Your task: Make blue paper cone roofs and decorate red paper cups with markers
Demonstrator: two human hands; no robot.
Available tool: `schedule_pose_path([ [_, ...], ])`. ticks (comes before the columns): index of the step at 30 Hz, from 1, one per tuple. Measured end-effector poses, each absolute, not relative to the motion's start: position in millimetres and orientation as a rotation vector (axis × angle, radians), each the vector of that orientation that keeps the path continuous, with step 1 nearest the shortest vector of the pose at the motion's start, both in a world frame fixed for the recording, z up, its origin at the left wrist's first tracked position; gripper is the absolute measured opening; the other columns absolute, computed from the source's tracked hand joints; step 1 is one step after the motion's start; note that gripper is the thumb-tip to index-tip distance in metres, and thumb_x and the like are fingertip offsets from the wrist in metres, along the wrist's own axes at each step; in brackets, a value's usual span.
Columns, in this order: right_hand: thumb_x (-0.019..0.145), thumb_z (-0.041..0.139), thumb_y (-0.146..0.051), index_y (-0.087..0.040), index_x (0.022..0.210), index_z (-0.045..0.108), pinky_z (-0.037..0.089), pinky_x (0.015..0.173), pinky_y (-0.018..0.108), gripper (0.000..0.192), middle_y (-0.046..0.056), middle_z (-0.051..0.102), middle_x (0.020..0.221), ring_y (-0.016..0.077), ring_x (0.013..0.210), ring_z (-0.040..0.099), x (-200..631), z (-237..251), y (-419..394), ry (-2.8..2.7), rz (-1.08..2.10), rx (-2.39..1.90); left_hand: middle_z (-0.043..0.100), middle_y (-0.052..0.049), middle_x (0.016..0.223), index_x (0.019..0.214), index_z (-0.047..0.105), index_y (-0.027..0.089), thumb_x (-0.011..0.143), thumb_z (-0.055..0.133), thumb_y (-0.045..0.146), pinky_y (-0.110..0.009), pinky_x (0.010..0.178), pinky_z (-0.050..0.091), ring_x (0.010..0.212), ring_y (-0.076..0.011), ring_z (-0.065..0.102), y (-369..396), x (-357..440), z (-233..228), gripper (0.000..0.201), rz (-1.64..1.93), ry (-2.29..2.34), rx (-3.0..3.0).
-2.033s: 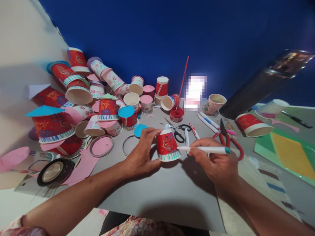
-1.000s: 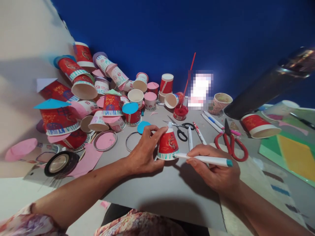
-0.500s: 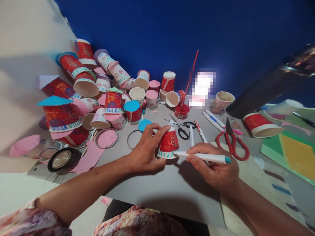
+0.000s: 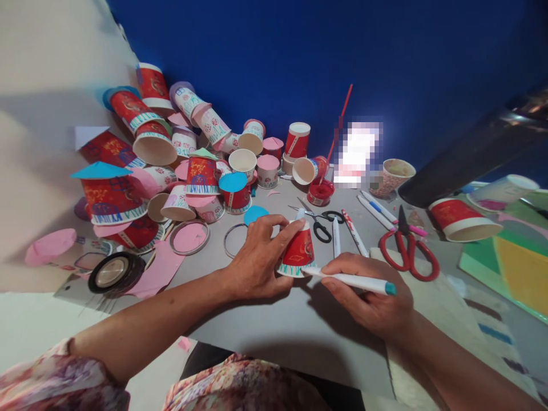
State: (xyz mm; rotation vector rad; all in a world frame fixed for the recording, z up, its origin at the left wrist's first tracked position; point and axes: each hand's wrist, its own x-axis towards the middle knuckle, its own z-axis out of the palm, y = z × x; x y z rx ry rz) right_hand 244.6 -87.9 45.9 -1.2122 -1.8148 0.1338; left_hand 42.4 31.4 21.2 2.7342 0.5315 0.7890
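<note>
The left hand (image 4: 257, 260) is holding a red paper cup (image 4: 298, 251) upside down on the grey bench (image 4: 278, 325), with the fingers (image 4: 286, 228) clamped around the cup's upper end and side. The cup is sitting near the middle of the bench, directly in front of the person, and its wide rim, marked with teal strokes, is facing down.

The right hand (image 4: 372, 294) is gripping a white marker (image 4: 349, 279) with a teal end cap, fingers closed around the barrel. The marker tip is touching the lower rim of the cup on its right side.

Just behind the cup, black scissors (image 4: 319, 222) and two white pens (image 4: 345, 234) are lying on the bench. Red scissors (image 4: 409, 251) are lying to the right of them. A pile of decorated cups (image 4: 171, 165) is occupying the far left of the bench, and a roll of black tape (image 4: 113, 274) is resting near the left edge.
</note>
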Motion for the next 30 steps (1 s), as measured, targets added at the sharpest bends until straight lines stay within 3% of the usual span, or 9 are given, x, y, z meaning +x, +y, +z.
schedule_pose_path([
  [13, 0.093, 0.063, -0.019, -0.021, 0.092, 0.070, 0.053, 0.056, 0.026, 0.007, 0.003, 0.076, 0.076, 0.0161, 0.062, 0.071, 243.7, 45.2, -87.5, -1.831, 0.108, -1.212, 0.045, -0.017, 0.135, 0.155, 0.029, 0.025, 0.080, 0.070, 0.051, -0.054, 0.105, 0.037, 0.123, -0.0356, 0.046, 28.2, 43.3, 23.7, 0.089, 0.806, 0.604, 2.775],
  [19, 0.092, 0.064, -0.017, -0.022, 0.090, 0.068, 0.051, 0.054, 0.024, 0.006, 0.001, 0.074, 0.074, 0.0140, 0.060, 0.068, 246.8, 44.4, -89.0, -1.712, 0.096, -1.283, 0.044, -0.019, 0.135, 0.154, 0.030, 0.020, 0.082, 0.068, 0.053, -0.054, 0.104, 0.037, 0.123, -0.0363, 0.045, 27.2, 43.6, 24.2, 0.087, 0.791, 0.622, 2.816],
  [30, 0.094, 0.062, -0.017, -0.023, 0.095, 0.066, 0.053, 0.058, 0.028, 0.007, 0.002, 0.075, 0.074, 0.0158, 0.061, 0.068, 242.2, 46.3, -89.1, -1.830, 0.059, -1.219, 0.045, -0.017, 0.134, 0.156, 0.027, 0.024, 0.082, 0.068, 0.054, -0.054, 0.102, 0.035, 0.121, -0.0365, 0.045, 25.7, 42.9, 24.5, 0.090, 0.754, 0.643, 2.848],
])
